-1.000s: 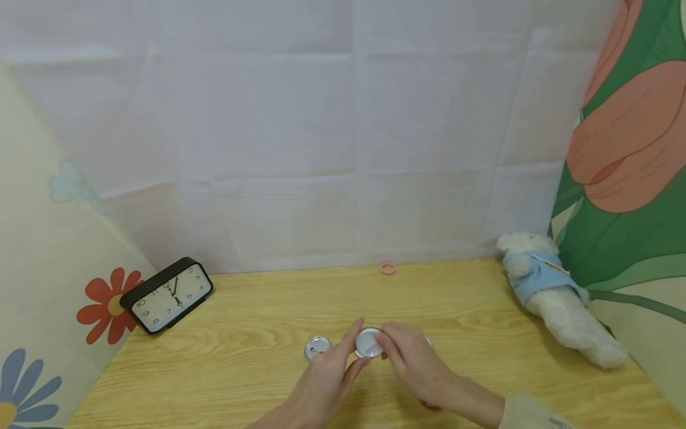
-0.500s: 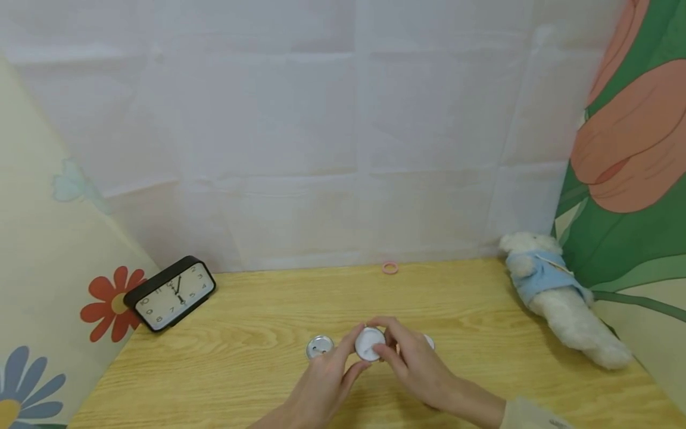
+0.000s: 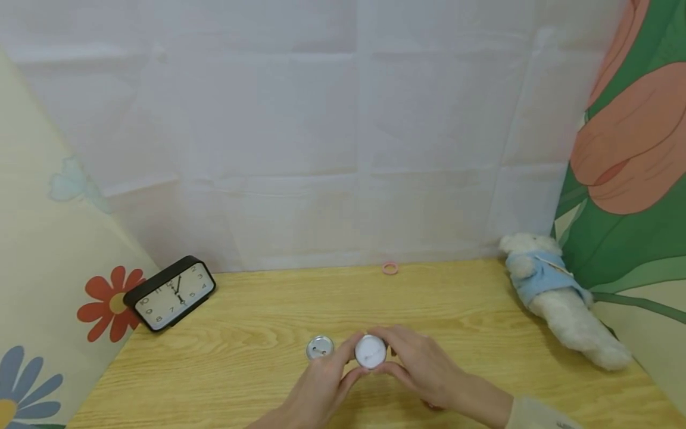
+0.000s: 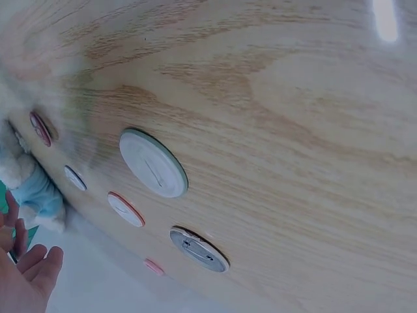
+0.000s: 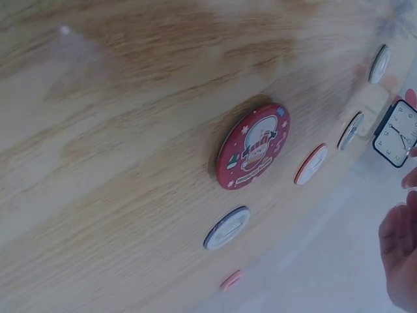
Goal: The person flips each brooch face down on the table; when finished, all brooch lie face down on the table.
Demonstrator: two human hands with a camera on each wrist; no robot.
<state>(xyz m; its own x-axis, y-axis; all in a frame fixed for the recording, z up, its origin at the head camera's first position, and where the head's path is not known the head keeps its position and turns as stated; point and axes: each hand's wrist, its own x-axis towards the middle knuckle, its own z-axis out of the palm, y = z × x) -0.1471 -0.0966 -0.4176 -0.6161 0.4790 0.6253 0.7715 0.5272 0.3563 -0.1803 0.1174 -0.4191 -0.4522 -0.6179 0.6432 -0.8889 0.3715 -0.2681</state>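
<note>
In the head view, both hands hold one round badge (image 3: 370, 351) upright, its white back towards me. My left hand (image 3: 321, 381) pinches its left edge, and my right hand (image 3: 426, 363) pinches the right edge between thumb and fingers. A metal-backed badge (image 3: 320, 347) lies just left of them. Wrist views show more badges on the table: a large white-backed badge (image 4: 153, 163), an orange-rimmed badge (image 4: 126, 208), a navy-rimmed badge (image 5: 227, 228) and a red badge (image 5: 254, 147) with a cartoon print. Neither wrist view clearly shows the held badge.
On the wooden table (image 3: 257, 322), a black-framed clock (image 3: 171, 295) leans at the left. A pink ring (image 3: 390, 268) lies near the white cloth (image 3: 300, 137) at the back. At the right lies a white plush toy (image 3: 557, 298) in blue clothing.
My right thumb has slid off the badge's back to its lower right edge. The held badge has come down slightly and now shows its back fully. The left hand keeps its grip.
</note>
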